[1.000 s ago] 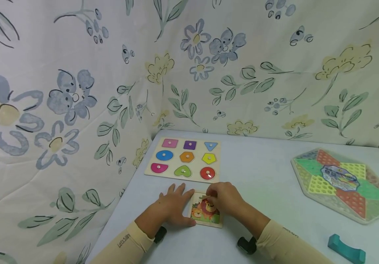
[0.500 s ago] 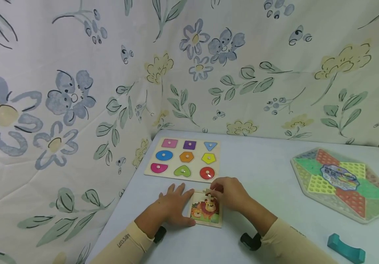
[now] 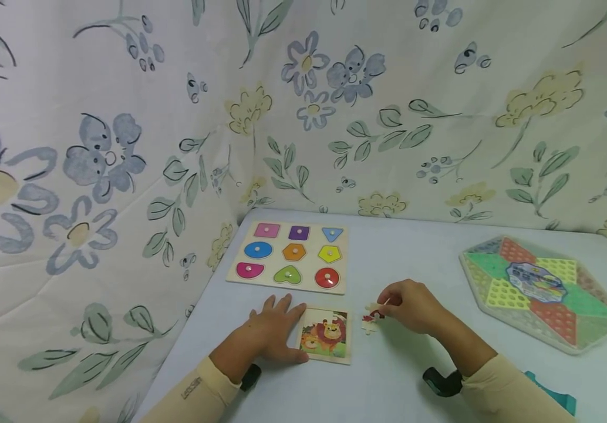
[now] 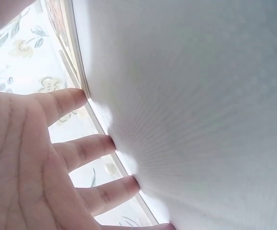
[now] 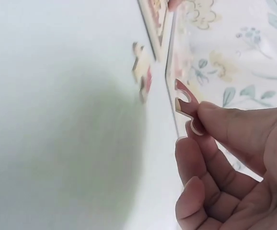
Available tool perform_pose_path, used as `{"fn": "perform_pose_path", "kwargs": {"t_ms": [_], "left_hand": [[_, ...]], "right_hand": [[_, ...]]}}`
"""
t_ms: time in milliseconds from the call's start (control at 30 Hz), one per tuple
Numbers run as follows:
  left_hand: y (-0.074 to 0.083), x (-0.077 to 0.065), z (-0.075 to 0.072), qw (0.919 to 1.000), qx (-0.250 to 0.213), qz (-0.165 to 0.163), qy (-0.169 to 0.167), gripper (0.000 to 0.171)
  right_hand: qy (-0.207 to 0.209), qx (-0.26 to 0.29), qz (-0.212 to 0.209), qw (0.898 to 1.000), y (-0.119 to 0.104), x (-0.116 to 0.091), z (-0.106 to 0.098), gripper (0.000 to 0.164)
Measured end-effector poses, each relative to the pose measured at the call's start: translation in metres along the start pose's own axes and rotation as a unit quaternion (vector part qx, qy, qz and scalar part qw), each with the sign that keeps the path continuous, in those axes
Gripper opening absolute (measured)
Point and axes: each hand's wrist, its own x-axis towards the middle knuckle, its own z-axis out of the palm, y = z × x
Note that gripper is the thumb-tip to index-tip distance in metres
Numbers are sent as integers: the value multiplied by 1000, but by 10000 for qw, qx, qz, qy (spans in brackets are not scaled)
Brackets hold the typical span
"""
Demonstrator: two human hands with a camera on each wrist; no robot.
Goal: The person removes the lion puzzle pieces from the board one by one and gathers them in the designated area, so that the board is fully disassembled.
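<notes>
A small wooden jigsaw puzzle (image 3: 330,336) with lions on it lies on the table, with pale bare wood along its upper part. My left hand (image 3: 273,333) rests at its left edge with fingers spread; in the left wrist view the fingertips (image 4: 78,98) touch the table beside board edges. Just right of the puzzle, my right hand (image 3: 413,306) pinches a red and brown puzzle piece (image 5: 185,101) between thumb and fingers. Another puzzle piece (image 5: 139,71) lies on the table between that hand and the puzzle.
Behind the puzzle lies a shape board (image 3: 309,269) with colored knobbed shapes. A hexagonal game board (image 3: 538,288) is at the right. Partly hidden by the right sleeve is a teal curved block (image 3: 559,399). Floral fabric (image 3: 377,129) hangs behind and left.
My right hand has lifted a piece from the puzzle's upper right and moved right with it. A loose piece now shows on the table there. My left hand stays at the puzzle's edge.
</notes>
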Motion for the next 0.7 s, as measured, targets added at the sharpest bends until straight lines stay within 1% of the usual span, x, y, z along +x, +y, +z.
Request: {"fn": "perform_pose_path", "kwargs": {"t_ms": [167,267,367,533,700], "left_hand": [[-2,0,0,10000,3,-43,-6,103],[-2,-1,0,10000,-3,-70,-39,103],[-3,0,1,9999,-7,-76,-66,103],[-2,0,1,10000,16,-61,-50,103],[-2,1,1,10000,26,-62,-47,104]], "right_hand": [[-219,115,225,9994,18,-6,-1,6],[-381,238,401,9982,25,-8,-1,7],[-456,378,508,9969,30,-8,1,8],[-418,476,519,9966,34,-8,4,8],[-246,201,398,9987,35,-8,9,6]]}}
